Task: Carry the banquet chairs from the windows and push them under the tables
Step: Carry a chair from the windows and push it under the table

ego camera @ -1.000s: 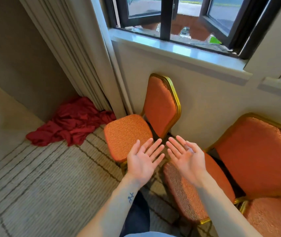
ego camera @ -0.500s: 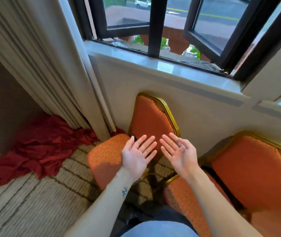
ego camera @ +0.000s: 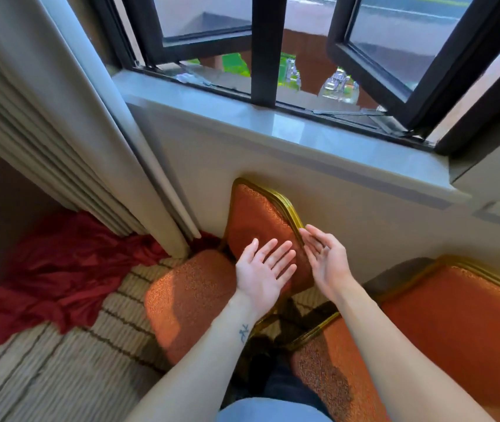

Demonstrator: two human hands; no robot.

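An orange banquet chair [ego camera: 192, 296] with a gold frame stands under the window, its back against the wall. My left hand [ego camera: 262, 274] hovers palm up in front of the chair's backrest, fingers straight. My right hand [ego camera: 326, 260] is beside it, palm up, its fingertips at the gold right edge of the backrest; I cannot tell whether they touch it. Neither hand holds anything. A second orange chair [ego camera: 452, 330] stands to the right, with its seat near my right forearm.
A red cloth [ego camera: 60, 275] lies crumpled on the striped carpet at the left. A beige curtain [ego camera: 60, 117] hangs left of the chair. The window sill [ego camera: 273, 123] juts out above the chairs, with an open black window frame [ego camera: 419, 71].
The view has moved closer to the window and the first chair. Both hands have reached forward, from over the seat to the backrest, still open and palm up.
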